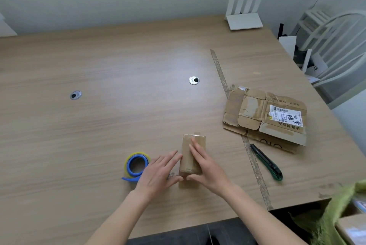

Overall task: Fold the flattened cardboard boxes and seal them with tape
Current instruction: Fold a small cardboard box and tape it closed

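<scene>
A small folded cardboard box (191, 155) was observed standing on the wooden table (99, 66), near its front edge and slightly right of centre. Tape strips were seen across the box top, one running along its length. The box was flanked by both hands. The left hand (158, 173) was laid against the left side of the box with fingers straight and close together, thumb at the near lower corner. The right hand (206, 167) was pressed flat on the top and right side of the box, fingers extended toward its far end, thumb at the near end. Nothing was pinched or curled around by either hand.

Just left of the left hand, a roll of tape (136, 164) with a blue core and yellowish outer layer was lying flat, partly covered by the hand; a short blue tail was noted at its near side. To the right of the box, a green-and-black utility knife (267, 162) was lying beside a long strip of old tape (253, 157) stuck across the table. Beyond the knife, a stack of flattened cardboard boxes (265, 115) was resting, the uppermost bearing a printed shipping label. Two round cable grommets (193, 80) were set into the tabletop further back. A white router (244, 20) was standing at the far right corner, and a white chair (336, 47) was placed off the table's right side.
</scene>
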The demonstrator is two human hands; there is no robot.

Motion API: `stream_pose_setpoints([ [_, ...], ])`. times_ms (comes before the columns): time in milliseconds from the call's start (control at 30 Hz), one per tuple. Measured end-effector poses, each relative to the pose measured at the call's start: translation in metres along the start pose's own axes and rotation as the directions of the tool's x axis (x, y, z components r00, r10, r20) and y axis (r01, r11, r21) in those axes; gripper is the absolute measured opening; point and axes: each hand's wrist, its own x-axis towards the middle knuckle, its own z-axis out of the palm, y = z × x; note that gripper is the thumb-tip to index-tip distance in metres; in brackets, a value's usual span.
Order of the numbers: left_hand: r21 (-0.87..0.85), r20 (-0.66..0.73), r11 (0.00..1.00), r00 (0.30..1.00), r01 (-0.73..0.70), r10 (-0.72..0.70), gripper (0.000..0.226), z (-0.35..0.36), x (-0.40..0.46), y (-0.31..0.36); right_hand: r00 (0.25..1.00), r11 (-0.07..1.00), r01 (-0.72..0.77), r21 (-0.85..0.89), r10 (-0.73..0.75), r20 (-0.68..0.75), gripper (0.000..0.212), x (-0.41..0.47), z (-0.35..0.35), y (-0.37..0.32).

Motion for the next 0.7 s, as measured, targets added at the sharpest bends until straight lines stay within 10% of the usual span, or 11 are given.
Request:
stream_pose_setpoints([
  [433,-0.05,-0.026,0.999,1.0,0.014,-0.015,0.063,0.01,0.023,0.014,0.985,0.977,0.172,-0.129,-0.17,0.022,0.095,-0.007,-0.02,0.042],
  [700,-0.397,0.258,0.863,0.94,0.313,-0.222,0.068,-0.012,0.035,0.028,0.995,0.993,0.092,-0.077,-0.089,0.043,0.09,-0.011,-0.047,0.03],
])
